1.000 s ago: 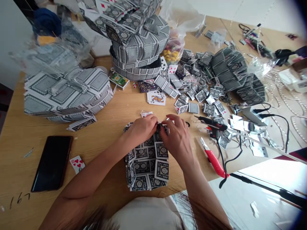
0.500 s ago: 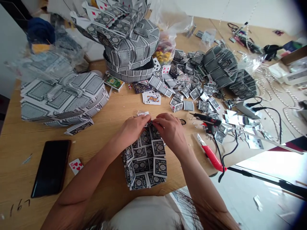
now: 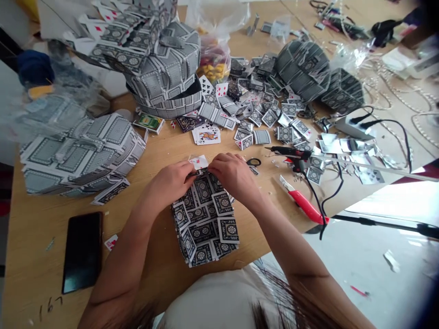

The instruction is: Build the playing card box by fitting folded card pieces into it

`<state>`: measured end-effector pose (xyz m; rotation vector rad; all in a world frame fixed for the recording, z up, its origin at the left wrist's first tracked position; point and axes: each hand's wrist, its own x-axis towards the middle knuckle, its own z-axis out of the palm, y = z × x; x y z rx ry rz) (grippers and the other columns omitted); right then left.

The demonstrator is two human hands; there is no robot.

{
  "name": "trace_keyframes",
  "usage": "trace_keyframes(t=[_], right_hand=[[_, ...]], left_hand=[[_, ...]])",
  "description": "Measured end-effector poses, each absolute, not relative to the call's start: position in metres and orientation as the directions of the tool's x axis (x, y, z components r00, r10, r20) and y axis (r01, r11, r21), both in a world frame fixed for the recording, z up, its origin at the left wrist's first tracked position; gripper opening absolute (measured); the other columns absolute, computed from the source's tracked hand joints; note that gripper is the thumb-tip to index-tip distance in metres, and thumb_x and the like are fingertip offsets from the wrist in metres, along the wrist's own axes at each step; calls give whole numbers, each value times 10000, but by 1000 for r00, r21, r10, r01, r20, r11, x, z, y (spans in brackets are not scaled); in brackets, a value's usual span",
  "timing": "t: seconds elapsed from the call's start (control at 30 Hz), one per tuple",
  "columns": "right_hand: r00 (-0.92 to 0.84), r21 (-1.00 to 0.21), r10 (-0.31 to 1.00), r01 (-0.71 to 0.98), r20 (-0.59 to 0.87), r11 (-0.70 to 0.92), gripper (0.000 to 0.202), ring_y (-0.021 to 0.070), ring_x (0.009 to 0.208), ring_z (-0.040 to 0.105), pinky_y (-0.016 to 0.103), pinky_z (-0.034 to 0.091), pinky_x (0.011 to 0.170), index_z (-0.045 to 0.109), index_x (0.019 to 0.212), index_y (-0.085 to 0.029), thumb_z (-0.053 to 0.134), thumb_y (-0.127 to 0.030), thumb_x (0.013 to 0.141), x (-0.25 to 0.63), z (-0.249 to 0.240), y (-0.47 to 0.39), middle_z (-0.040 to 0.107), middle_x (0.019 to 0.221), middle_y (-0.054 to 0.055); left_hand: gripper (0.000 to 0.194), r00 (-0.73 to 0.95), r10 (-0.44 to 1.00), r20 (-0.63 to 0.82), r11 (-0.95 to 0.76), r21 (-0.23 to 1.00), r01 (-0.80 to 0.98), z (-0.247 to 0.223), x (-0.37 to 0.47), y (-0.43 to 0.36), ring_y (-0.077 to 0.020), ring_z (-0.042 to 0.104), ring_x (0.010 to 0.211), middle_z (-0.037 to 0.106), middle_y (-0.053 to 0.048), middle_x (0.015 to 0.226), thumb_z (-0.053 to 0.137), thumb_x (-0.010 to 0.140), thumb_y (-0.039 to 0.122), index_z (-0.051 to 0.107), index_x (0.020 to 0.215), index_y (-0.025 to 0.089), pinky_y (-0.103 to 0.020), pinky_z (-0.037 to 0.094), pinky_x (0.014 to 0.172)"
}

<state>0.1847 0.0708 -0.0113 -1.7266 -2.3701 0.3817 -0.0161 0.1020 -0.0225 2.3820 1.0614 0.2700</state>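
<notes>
Grip: left hand (image 3: 174, 180) and right hand (image 3: 235, 178) are pinching far edge of black-and-white boxy playing-card piece (image 3: 202, 213), likely light, springy, crease-prone, best held by layered edges.

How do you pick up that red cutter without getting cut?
Probably best with the right hand, around the middle of the cutter's red handle, coming from the near, right side. The handle is long and chunky, and the pale blade end points away from the person, so fingers can stay behind it.
</notes>
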Motion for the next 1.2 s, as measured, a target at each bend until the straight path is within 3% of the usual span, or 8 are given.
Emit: trace_keyframes(t=[0.33, 0.5, 0.7, 0.93, 1.07, 1.2], right_hand=[[-366, -344, 930, 876, -15, 340, 222, 169, 808, 537, 319, 256, 717, 704, 844, -180, 508, -163, 947, 192, -13, 76, 677, 915, 35], [-387, -337, 921, 862, 46, 379, 203, 164, 779, 522, 316, 250, 704, 690, 820, -183, 524, -179, 937, 189, -19, 75, 664, 884, 37], [-383, -302, 924, 878, 21, 371, 212, 171, 776, 532, 316, 267, 714, 688, 820, -174, 527, -213, 952, 184, -19, 75, 668, 895, 55], [-377, -349, 926, 866, 10, 357, 137, 193, 827, 587, 309, 338, 747, 672, 988, -166, 550, -213, 944, 184, -17, 70, 680, 897, 54], [-359, -390, 933, 855, 32, 342, 169, 199, 883, 613, 308, 384, 764, 655, 1062, -142, 566, -156, 919, 186, -16, 64, 671, 1061, 88], [-329, -392, 941, 859, 74, 331, 161, 220, 961, 611, 335, 402, 829, 697, 964, -137, 540, -160, 933, 187, -18, 56, 647, 1158, 118]], left_hand=[[111, 660, 751, 21, -576, 508, 640, -22, -14, 103, -224, 664, 844, 706, -64, 927, 525, 904, 186, 630, 930, 162, -347, 492, 771], [93, 655, 756, -2, -568, 495, 658, -24, -13, 101, -235, 667, 875, 704, -62, 944, 547, 889, 180, 618, 947, 166, -349, 489, 782], [72, 671, 739, -57, -578, 459, 675, -22, -10, 100, -242, 659, 906, 685, -61, 958, 575, 879, 176, 590, 949, 173, -345, 484, 787], [138, 613, 778, -139, -545, 335, 768, -16, 3, 90, -260, 658, 918, 668, -85, 1017, 503, 947, 280, 556, 1007, 167, -338, 474, 722], [177, 603, 788, -125, -543, 320, 776, -18, 7, 90, -244, 654, 875, 650, -84, 1003, 391, 984, 230, 556, 990, 165, -332, 472, 697], [192, 636, 770, -54, -563, 412, 716, -23, 8, 92, -229, 644, 937, 636, -83, 1086, 372, 980, 185, 542, 1071, 178, -328, 493, 748]])
